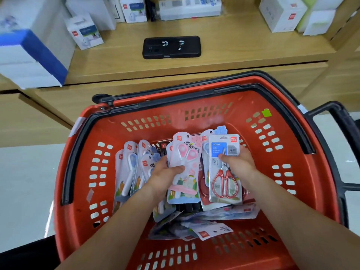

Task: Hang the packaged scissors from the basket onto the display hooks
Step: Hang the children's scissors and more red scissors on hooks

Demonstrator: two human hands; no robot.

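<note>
Over the red basket (78,152), left hand (162,175) grips pink scissors pack (185,152); right hand (236,160) grips red-handled pack (224,172).

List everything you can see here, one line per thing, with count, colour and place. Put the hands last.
basket: one, red with black rim and handles, in front of the shelf
pink scissors pack: one, pink and white, in the left hand over the basket
red-handled scissors pack: one, clear pack with a blue card, in the right hand over the basket
other scissors packs: many, mostly blue and white, piled in the basket
green sticker: one, green, on the basket's back wall
wooden shelf: one, light wood, behind the basket
phone: one, black, flat on the shelf
white boxes: several, white, at the back of the shelf
blue and white box: one, at the shelf's left end
left hand: grips the pink pack
right hand: grips the red-handled pack
</note>
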